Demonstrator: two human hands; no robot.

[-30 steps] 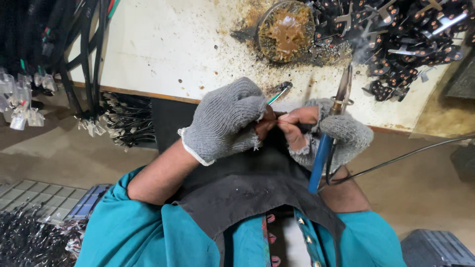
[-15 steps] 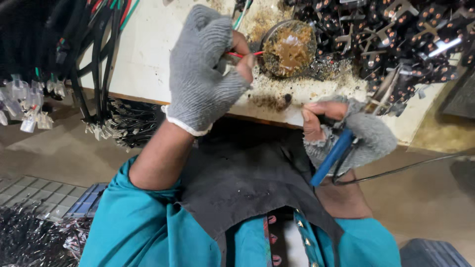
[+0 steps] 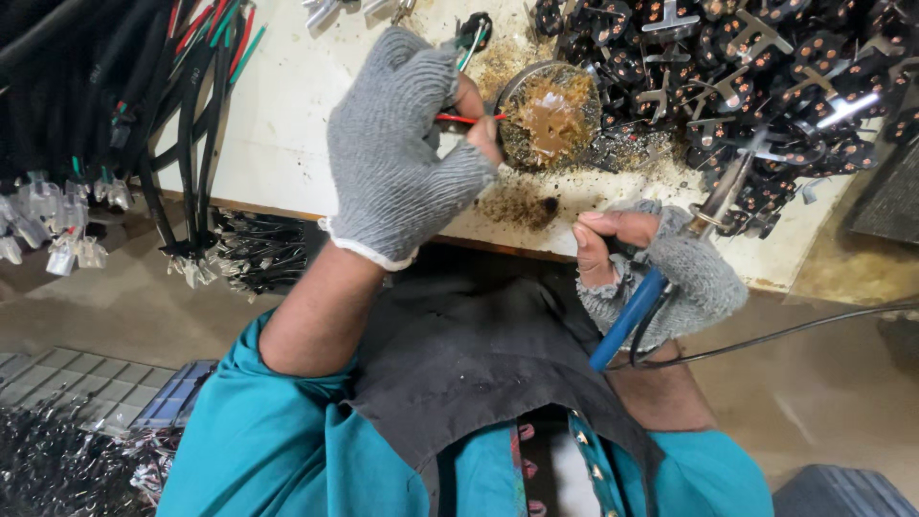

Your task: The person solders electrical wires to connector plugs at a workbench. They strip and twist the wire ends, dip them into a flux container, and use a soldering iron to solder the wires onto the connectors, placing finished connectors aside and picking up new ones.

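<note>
Two gloved hands are at the bench edge. My left hand [image 3: 402, 153] pinches a thin red wire [image 3: 464, 119] between thumb and forefinger, its bare end just over the rim of a small round tin [image 3: 548, 115] of brown, crusted paste. My right hand [image 3: 661, 273] curls tight around the blue handle of a soldering iron [image 3: 670, 263], fingers pressed together, with the metal tip angled up and away toward a heap of black parts with copper contacts [image 3: 747, 67].

As I judge it, the dip goes best if only the stripped end touches the paste, lightly, while my pinch stays back on the insulation. I would keep the hot tip well apart from my left fingers and from the iron's black cord [image 3: 766, 337] trailing right.

No packages, labels or signs show that I can make out. The white bench top [image 3: 278, 105] is stained brown near the tin. Bundles of black cable with white connectors [image 3: 67, 220] hang off its left side.
</note>
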